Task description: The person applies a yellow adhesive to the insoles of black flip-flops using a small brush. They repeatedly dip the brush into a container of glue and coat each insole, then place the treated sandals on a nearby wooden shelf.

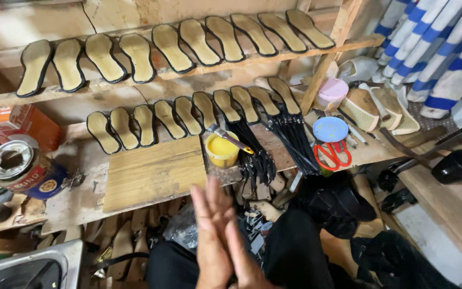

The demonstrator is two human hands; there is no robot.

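Head view, workbench from above. Both hands are pressed palm to palm, fingers straight and holding nothing: the left hand (209, 241) lies against the right hand (241, 257), low in the frame and just below the wooden board (153, 172). That board serves as the landmark. Touching its right edge stands a yellow glue pot (222, 151) with a brush (230, 138) laid across its rim. Behind the board a row of insoles (188, 113) leans against the shelf; a second row sits higher. To the board's left stands an opened tin can (21, 168); well to its right lie red-handled scissors (332, 154) under a blue lid (330, 129), with black straps (290, 136) between.

Judged risks: the brush, balanced on the rim, could tip and smear the board if a hand clips it on reaching forward. The open pot sits near the bench edge, apparently uncovered, so a knock could spill it onto the straps.
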